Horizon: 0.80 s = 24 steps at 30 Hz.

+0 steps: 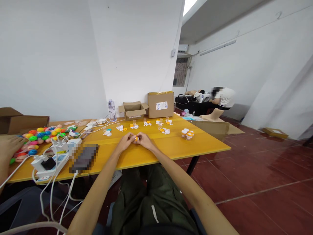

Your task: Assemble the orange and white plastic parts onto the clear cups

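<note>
Over the yellow table (176,147), my left hand (126,141) and my right hand (144,141) meet with their fingers closed round a small orange-and-white cap (136,139). Fingertips hide part of it, so I cannot tell whether a jar is attached. Beyond the hands lie several small piles of white and orange parts (165,131), most with a small clear cup beside them. One pile holds a teal ring (108,130). To the right stands a cluster of small clear jars (187,134) with white and orange lids.
An open carton (133,111) and a closed carton (160,104) stand against the wall. At left are colourful plastic eggs (40,134), a power strip (55,163) with trailing cables, a phone (84,158) and another person's hand (11,147). A person (226,97) bends over far right.
</note>
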Tool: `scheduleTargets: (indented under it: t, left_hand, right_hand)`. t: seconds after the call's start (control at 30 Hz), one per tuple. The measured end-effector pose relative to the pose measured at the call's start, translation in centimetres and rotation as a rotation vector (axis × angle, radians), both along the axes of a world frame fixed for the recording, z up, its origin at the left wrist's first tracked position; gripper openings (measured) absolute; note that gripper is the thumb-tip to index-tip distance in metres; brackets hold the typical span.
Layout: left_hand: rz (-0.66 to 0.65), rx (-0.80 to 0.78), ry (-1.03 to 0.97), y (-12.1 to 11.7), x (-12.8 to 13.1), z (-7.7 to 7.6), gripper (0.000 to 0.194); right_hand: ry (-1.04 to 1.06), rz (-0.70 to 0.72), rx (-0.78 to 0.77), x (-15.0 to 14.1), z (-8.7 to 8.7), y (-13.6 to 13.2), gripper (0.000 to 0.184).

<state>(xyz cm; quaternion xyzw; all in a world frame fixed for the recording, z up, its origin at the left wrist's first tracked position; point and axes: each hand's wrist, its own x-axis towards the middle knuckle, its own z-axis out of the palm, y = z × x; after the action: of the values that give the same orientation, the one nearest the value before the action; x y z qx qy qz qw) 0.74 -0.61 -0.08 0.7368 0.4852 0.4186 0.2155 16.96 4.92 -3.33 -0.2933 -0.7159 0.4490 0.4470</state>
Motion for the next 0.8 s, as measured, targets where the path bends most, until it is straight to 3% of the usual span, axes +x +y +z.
scheduleTargets:
  t: [0.27, 0.53, 0.8]
  left_hand:
    - [-0.026, 0.011, 0.002, 0.0, -0.1, 0.0, 0.031]
    - [-0.002, 0.005, -0.023, 0.22, -0.16, -0.21, 0.04]
    - [0.014, -0.009, -0.007, 0.21, -0.07, -0.16, 0.034]
  right_hand:
    - [0.029, 0.006, -0.024, 0.1, 0.0, 0.25, 0.046]
    - [0.04, -0.003, -0.024, 0.03, -0.24, 0.45, 0.041]
    - [0.041, 0.018, -0.031, -0.02, 0.27, -0.19, 0.049]
